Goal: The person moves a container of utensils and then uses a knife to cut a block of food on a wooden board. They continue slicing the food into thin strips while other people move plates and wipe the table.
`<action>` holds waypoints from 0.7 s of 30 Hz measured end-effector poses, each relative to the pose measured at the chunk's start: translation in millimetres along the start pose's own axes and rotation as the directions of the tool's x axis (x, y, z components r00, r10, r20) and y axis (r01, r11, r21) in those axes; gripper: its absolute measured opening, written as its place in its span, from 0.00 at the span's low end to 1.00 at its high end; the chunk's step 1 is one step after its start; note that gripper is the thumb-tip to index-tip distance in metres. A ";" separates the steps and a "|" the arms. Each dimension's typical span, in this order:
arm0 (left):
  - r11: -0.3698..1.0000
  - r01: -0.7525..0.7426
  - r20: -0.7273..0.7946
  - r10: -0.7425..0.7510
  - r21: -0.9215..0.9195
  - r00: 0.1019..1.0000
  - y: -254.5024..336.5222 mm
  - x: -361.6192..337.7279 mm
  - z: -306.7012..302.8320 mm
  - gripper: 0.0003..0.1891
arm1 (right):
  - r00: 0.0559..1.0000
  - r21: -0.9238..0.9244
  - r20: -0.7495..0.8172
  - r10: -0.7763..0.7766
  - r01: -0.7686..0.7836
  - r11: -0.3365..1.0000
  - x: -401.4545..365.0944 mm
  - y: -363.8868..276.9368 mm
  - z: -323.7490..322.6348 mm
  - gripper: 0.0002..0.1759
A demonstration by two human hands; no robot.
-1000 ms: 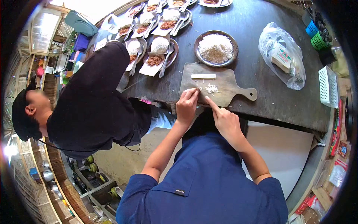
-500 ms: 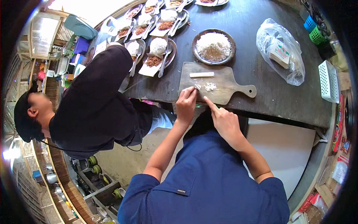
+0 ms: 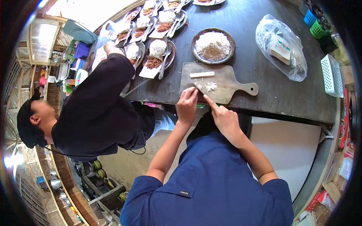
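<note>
A wooden cutting board [image 3: 222, 87] with a handle lies at the table's front edge. On it are a pale white stick [image 3: 202, 74] and a small heap of thin white shreds [image 3: 211, 86]. My left hand [image 3: 187, 101] is closed in a pinch over pale strips [image 3: 198, 85] at the board's left front. Beside it, my right hand [image 3: 225, 119] is curled with the index finger stretched forward, along what looks like a thin knife; its handle is hidden in my palm. Behind the board stands a round plate [image 3: 194, 48] heaped with white shreds.
Several plates with rice, shredded brown food and cutlery [image 3: 157, 62] line the table's left side. A clear plastic bag [image 3: 298, 75] with a labelled pack lies right, near a white perforated basket [image 3: 332, 77]. A co-worker in black [image 3: 94, 109] stands close on my left, reaching over the table.
The co-worker's arm has reached farther over the table, bringing the hand into view. My hands stay nearly in place at the board; the view has shifted slightly.
</note>
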State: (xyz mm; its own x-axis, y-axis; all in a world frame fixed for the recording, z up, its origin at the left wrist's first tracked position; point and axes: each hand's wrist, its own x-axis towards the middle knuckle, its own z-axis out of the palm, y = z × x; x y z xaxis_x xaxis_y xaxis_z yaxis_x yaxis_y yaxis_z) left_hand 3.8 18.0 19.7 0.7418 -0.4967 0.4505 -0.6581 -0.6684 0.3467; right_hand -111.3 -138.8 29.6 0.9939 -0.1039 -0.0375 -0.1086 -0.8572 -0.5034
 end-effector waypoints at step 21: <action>0.999 -0.016 0.000 0.016 0.042 1.000 -5.3 -1.3 1.4 0.10 | 0.998 0.003 -0.061 -0.004 0.005 1.000 -2.5 -4.3 3.2 0.38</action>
State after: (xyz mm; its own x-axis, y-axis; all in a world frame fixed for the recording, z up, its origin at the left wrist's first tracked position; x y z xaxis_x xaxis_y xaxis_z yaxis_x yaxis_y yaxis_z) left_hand 6.5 21.4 16.1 0.7313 -0.5072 0.4560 -0.6638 -0.6831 0.3046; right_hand -113.2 -133.2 29.2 0.9912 -0.1308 0.0177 -0.1040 -0.8561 -0.5062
